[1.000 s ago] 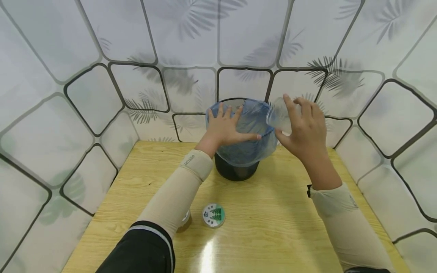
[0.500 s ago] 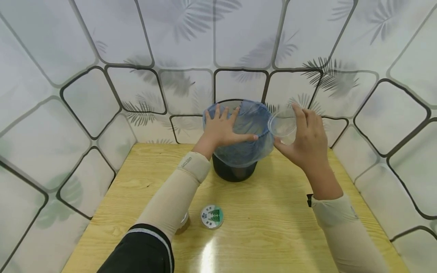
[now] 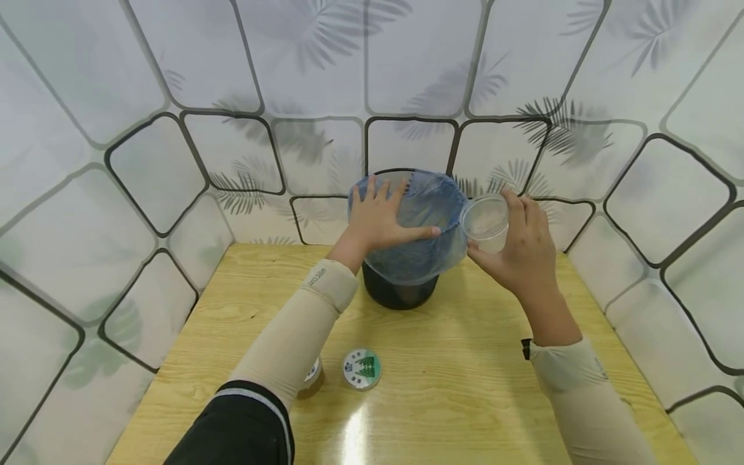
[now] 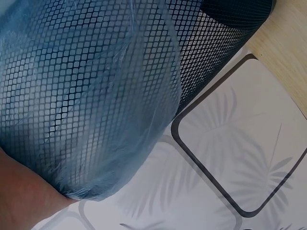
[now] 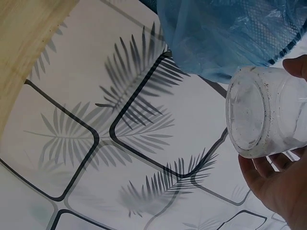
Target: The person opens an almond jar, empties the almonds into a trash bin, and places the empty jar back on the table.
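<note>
A dark mesh wastebasket (image 3: pixel 400 292) stands at the back of the table, lined with a thin blue plastic bag (image 3: pixel 415 261) folded over its rim. My left hand (image 3: pixel 378 221) lies over the bag's left side with fingers and thumb spread wide. Beside the basket's right rim, my right hand (image 3: pixel 520 248) holds a clear plastic jar (image 3: pixel 485 218) between thumb and fingers, its round mouth facing me. In the right wrist view, small dark specks cling to the wall of the jar (image 5: pixel 252 112). The left wrist view shows the bag (image 4: pixel 91 96) draped over the mesh.
A round lid (image 3: pixel 361 369) with a green leaf print lies on the wooden table (image 3: pixel 453 400). Left of it, another jar (image 3: pixel 314 374) is mostly hidden by my left forearm. Patterned cloth walls (image 3: pixel 325 155) close in the table's back and sides.
My right hand has tilted the jar from pointing into the basket to mouth up toward me, and lowered it slightly. The left hand keeps its place on the bag.
</note>
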A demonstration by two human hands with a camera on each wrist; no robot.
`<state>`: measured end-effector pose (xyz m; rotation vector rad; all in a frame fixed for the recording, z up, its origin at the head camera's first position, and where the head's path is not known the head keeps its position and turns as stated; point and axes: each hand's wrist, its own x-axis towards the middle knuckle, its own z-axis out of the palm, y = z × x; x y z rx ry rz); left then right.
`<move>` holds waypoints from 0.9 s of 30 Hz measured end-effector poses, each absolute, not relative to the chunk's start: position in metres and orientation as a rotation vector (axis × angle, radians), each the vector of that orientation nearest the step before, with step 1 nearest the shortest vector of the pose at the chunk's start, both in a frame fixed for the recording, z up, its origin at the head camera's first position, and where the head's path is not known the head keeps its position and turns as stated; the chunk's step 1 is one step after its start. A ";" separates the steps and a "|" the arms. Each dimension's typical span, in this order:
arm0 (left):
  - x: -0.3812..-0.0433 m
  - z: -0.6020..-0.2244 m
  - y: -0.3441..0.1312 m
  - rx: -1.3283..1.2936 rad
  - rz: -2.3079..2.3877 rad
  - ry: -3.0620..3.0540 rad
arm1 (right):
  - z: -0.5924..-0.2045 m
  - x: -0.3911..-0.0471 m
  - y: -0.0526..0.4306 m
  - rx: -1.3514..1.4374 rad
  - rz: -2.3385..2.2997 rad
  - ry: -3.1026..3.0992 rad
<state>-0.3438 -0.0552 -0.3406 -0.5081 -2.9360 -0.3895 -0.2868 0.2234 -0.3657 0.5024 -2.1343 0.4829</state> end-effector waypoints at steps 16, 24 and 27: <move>-0.342 -0.345 -0.059 -0.535 -0.669 -2.722 | -0.382 -0.286 0.231 0.464 0.567 -2.186; -0.339 -0.350 -0.063 -0.514 -0.768 -2.610 | -0.396 -0.281 0.234 0.421 0.648 -2.266; -0.339 -0.352 -0.065 -0.515 -0.783 -2.557 | -0.400 -0.278 0.237 0.402 0.662 -2.294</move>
